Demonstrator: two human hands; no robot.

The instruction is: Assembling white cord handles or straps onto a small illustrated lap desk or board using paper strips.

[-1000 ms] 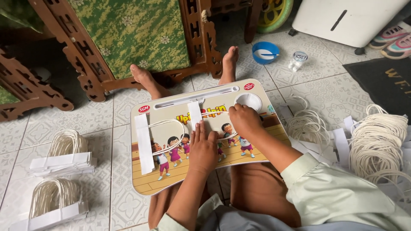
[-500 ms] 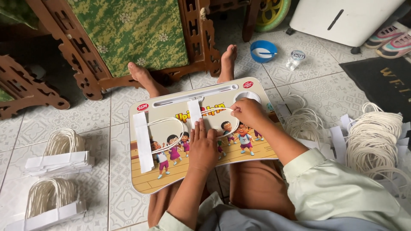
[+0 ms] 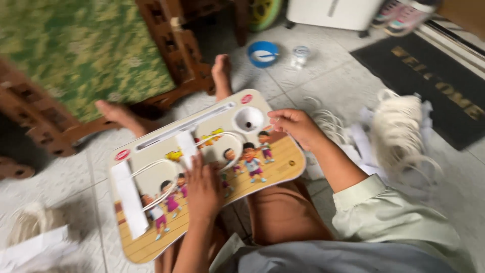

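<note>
A cartoon-printed lap tray [image 3: 273,169] rests tilted on my legs. On it lies a loop of white cord [image 3: 151,169] with a white paper strip [image 3: 129,199] at its left end and a narrower strip [image 3: 188,146] in the middle. My left hand [image 3: 203,188] presses flat on the tray just below the middle strip. My right hand [image 3: 294,126] is curled at the tray's right edge beside the round cup hole [image 3: 248,119], pinching the cord's end. The picture is blurred.
A pile of white cord bundles [image 3: 399,134] lies on the tiled floor at right, another bundle [image 3: 30,230] at lower left. A carved wooden chair with a green cushion [image 3: 86,55] stands ahead. A blue bowl [image 3: 263,52], small cup [image 3: 300,54] and dark doormat [image 3: 439,96] lie beyond.
My head turned, so the view swung and the tray now looks tilted. My right hand moved from the tray's middle out to its right edge. My left hand stayed pressed down.
</note>
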